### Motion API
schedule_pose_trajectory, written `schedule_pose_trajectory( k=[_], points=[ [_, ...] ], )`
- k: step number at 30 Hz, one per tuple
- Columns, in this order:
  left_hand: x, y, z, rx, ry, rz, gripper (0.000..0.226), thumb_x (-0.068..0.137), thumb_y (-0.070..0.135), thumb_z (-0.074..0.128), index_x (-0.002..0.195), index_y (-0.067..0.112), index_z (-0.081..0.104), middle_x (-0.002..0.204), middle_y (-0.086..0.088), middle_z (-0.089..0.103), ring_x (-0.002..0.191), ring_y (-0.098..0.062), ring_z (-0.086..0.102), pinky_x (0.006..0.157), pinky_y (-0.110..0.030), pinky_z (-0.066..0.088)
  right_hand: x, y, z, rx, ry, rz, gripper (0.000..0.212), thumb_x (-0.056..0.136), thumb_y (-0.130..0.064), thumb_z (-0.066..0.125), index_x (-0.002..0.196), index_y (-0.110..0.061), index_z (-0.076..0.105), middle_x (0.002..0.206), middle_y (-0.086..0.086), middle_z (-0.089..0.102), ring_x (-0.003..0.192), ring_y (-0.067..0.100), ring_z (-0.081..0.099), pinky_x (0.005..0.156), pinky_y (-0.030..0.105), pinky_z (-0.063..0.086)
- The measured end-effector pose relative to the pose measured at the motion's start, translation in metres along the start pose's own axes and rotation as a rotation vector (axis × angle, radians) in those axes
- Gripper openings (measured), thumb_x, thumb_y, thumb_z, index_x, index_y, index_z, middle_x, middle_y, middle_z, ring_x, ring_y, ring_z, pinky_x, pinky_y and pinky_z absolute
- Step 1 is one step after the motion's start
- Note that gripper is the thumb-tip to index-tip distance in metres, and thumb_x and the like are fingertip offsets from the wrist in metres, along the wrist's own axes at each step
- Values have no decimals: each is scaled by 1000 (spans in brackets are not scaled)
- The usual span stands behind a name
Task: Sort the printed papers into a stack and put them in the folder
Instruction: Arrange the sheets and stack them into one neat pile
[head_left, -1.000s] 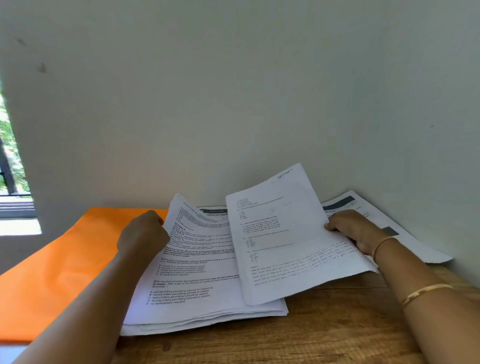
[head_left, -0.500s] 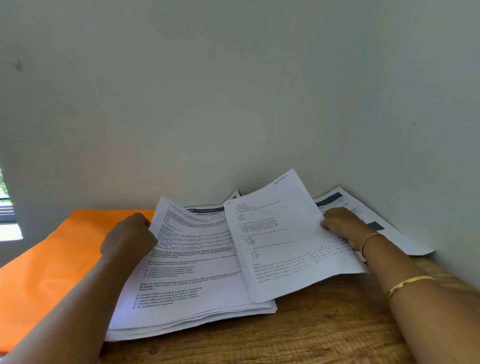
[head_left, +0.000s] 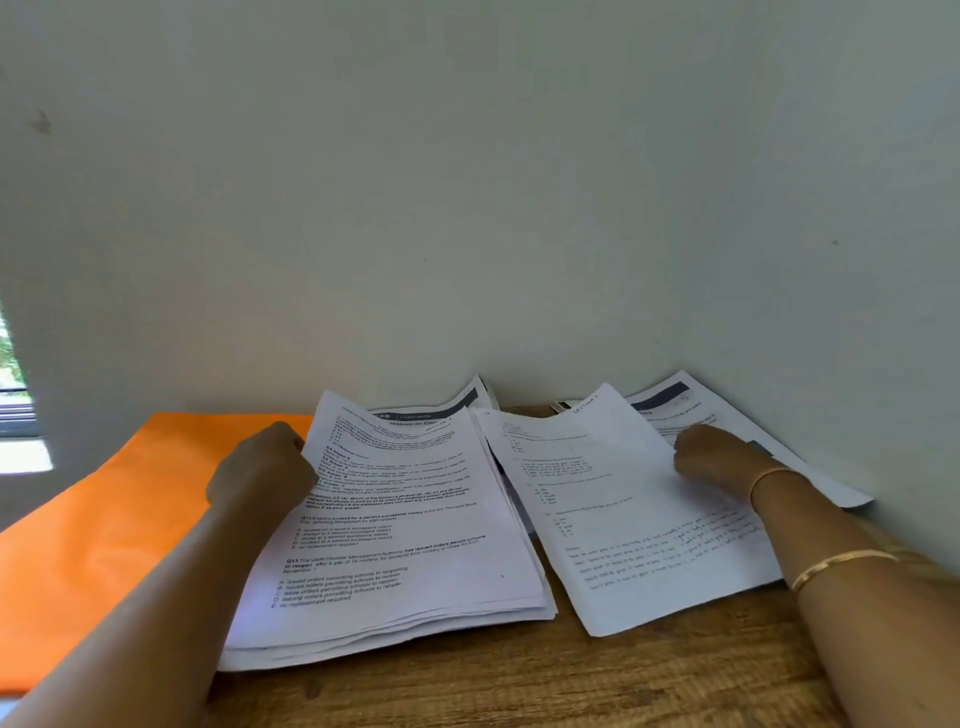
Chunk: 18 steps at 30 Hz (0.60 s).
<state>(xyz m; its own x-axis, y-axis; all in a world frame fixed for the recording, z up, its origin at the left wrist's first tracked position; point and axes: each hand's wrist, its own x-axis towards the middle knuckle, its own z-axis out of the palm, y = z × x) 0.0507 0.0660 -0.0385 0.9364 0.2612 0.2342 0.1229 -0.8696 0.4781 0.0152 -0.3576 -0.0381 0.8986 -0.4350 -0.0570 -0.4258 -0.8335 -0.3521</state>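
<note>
Head view: mid-sorting, I'd say. left hand (head_left: 260, 467) grips the stack (head_left: 405, 519) by its left edge, right hand (head_left: 711, 457) pinches a loose sheet (head_left: 623, 514) lying just beside it on the table (head_left: 519, 686), and the orange folder (head_left: 104, 519) waits on the left. Next up, probably: sheet onto stack, edges squared

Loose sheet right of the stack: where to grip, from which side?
The right long edge, pinched from the right, where the right hand holds it. The sheet lies flat on the table, with the wall behind and the stack against its left edge; its right edge overlaps other papers, probably leaving a lip.
</note>
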Motion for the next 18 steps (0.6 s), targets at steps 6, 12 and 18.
schedule_pose_trajectory(
  k=[6, 12, 18],
  points=[
    [0, 1, 1, 12, 6, -6, 24, 84, 14, 62, 105, 21, 55, 87, -1, 55, 85, -25, 54, 65, -30, 39, -8, 8, -2, 32, -116, -73, 8, 90, -18, 52, 88, -13, 47, 90, 2, 48, 94, 21, 42, 59, 24, 30],
    [-2, 2, -1, 6, 0, -14, 22, 83, 17, 63, 103, 21, 54, 86, 0, 53, 84, -24, 52, 66, -30, 40, -2, 18, 0, 34, 193, -65, 38, 94, -50, 45, 104, -16, 56, 121, 11, 57, 112, 30, 50, 92, 37, 40],
    [-4, 4, -2, 8, 11, -7, 29, 83, 14, 65, 110, 12, 57, 107, -10, 62, 86, -25, 49, 67, -30, 37, 6, 33, 2, -72, 149, 143, 64, 89, -61, 42, 141, -23, 38, 149, 17, 27, 136, 38, 28, 111, 48, 28]
  ],
)
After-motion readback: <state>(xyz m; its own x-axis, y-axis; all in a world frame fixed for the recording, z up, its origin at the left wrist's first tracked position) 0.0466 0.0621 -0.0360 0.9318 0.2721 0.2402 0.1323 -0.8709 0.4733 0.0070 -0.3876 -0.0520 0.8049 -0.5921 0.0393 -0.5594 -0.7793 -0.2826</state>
